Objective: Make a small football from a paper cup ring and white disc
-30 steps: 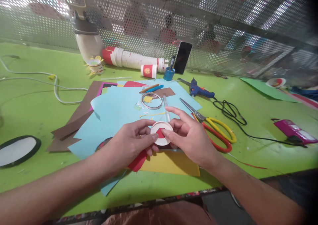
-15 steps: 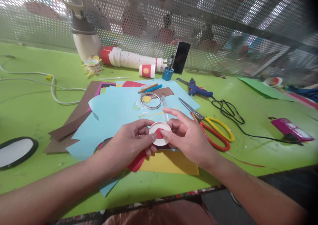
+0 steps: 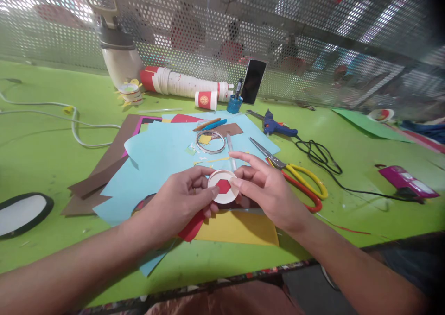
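A small round white piece with a raised rim (image 3: 224,199) is held between my two hands above the papers. Inside it lies a red hexagon (image 3: 223,186). My left hand (image 3: 189,192) grips the disc's left side, its thumb on the hexagon's left edge. On the right, my right hand (image 3: 262,187) holds the rim, with the thumb near the hexagon's upper right and the index finger stretched out. Light blue sheets (image 3: 149,153) and a yellow sheet (image 3: 239,227) lie beneath. A ring (image 3: 197,144) rests on the blue paper, around yellow scraps.
Scissors (image 3: 306,178) lie right of my right hand, with a blue glue gun (image 3: 280,129) and its black cable behind. Farther back are stacked paper cups (image 3: 187,83), a red-and-white cup (image 3: 206,100), a blue pen holder (image 3: 234,103) and an upright phone (image 3: 254,81).
My right thumb has shifted off the red hexagon toward the rim, so more of the hexagon shows. The disc has moved very slightly left.
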`<state>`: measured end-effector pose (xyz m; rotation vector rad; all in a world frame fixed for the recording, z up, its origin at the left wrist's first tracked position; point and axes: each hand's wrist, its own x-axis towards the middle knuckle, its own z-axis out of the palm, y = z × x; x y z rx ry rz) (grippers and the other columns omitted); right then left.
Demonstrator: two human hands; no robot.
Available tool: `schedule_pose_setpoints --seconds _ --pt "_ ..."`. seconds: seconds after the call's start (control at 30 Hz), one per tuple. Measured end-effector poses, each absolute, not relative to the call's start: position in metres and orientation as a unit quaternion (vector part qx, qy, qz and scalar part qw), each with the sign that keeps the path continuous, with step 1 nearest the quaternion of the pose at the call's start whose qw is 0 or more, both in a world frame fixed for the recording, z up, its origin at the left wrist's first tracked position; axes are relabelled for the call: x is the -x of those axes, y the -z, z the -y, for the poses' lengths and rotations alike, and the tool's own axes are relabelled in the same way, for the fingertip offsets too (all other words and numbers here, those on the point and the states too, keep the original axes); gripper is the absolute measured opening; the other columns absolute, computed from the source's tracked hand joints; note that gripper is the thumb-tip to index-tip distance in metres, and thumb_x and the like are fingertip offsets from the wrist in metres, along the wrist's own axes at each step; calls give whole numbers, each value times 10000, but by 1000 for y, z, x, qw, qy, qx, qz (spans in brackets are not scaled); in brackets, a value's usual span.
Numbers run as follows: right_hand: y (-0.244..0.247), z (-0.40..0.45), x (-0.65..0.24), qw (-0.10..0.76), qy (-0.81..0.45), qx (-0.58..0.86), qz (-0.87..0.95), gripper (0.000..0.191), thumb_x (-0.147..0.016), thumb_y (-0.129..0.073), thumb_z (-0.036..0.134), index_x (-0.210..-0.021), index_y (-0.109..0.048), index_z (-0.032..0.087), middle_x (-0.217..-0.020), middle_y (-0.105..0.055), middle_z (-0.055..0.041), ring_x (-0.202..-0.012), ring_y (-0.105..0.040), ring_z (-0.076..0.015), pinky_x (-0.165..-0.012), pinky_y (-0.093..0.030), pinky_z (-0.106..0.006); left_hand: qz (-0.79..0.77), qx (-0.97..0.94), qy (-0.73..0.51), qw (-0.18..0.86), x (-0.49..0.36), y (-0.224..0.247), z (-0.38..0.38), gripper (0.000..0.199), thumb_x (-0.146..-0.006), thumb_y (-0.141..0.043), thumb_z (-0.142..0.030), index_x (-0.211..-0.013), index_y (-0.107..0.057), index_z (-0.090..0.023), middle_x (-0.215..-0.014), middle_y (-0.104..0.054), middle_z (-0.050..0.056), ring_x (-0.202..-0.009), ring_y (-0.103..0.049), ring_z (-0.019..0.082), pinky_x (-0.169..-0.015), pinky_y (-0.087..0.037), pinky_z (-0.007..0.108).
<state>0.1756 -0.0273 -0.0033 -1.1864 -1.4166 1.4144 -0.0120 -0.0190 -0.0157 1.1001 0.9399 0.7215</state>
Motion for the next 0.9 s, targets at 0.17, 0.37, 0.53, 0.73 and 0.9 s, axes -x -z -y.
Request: schedule_pose_setpoints --seconds 0.17,0.37,0.53,0.73,0.9 --pt "3 29 -176 396 -558 473 555 498 -869 -645 227 -1337 -485 165 -746 -571 49 -559 -502 -83 -503 -387 -233 -434 -486 -318 688 11 12 20 380 -796 -712 -333 -1076 -558 -128 -644 -625 -24 -534 -595 113 -543 -511 242" --pt "2 30 -174 394 -551 477 560 533 -840 -662 206 -1341 -486 157 -752 -579 49 -552 -483 -77 -515 -386 -235 -422 -507 -320 680 14 15 20 334 -817 -695 -336 -1064 -582 -143 -662 -624 -21 -554 -600 115 -562 -516 249" --pt "4 29 -173 395 -539 482 567 537 -836 -660 189 -1343 -488 150 -736 -566 59 -560 -471 -74 -525 -392 -232 -432 -504 -318 677 13 17 19 326 -815 -696 -331 -1058 -579 -146 -666 -612 -27 -554 -603 118 -557 -519 250" --pt "5 29 -171 392 -545 489 557 542 -824 -670 207 -1333 -490 163 -752 -558 59 -554 -477 -73 -511 -384 -231 -433 -504 -319 675 13 18 18 358 -804 -700 -332 -1078 -575 -140 -659 -615 -25 -557 -607 123 -547 -517 249" --pt "5 28 -172 388 -541 493 560 537 -821 -675 213 -1326 -497 168 -773 -576 49 -556 -484 -75 -515 -391 -234 -438 -501 -319 675 12 16 19 354 -802 -699 -325 -1073 -569 -139 -641 -614 -28 -547 -604 121 -532 -515 241"
